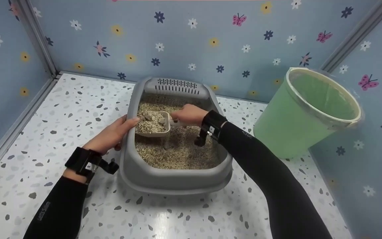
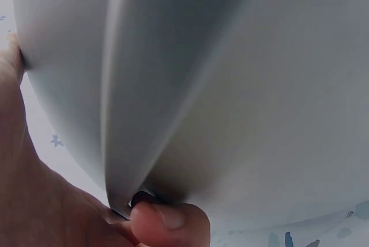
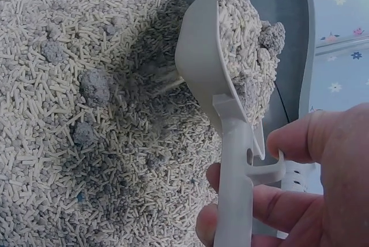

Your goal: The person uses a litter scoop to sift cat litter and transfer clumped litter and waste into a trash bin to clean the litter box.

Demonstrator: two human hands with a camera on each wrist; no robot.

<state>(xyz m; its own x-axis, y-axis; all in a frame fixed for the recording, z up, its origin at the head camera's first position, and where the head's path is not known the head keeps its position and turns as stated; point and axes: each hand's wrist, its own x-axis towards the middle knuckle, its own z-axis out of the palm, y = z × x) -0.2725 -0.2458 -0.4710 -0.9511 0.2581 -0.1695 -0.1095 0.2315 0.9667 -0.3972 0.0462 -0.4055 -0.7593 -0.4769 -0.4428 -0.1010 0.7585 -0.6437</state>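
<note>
A grey litter box [image 1: 177, 181] holds pellet litter [image 1: 181, 157], with several grey clumps [image 3: 95, 85] among the pellets. My right hand [image 1: 191, 114] grips the handle of a white litter scoop [image 3: 202, 56], its thumb near a small hook on the handle. Litter and clumps heap the scoop, which is raised over the bed close to the box's left wall. My left hand [image 1: 111, 134] holds the left rim, thumb on top and fingers curled underneath, as the left wrist view shows.
A pale green bucket [image 1: 284, 122] with a cream rim and a clear liner stands tilted at the right. Flowered blue panels [image 1: 191, 43] wall in the back and both sides. The speckled white tabletop [image 1: 71, 109] lies under the box.
</note>
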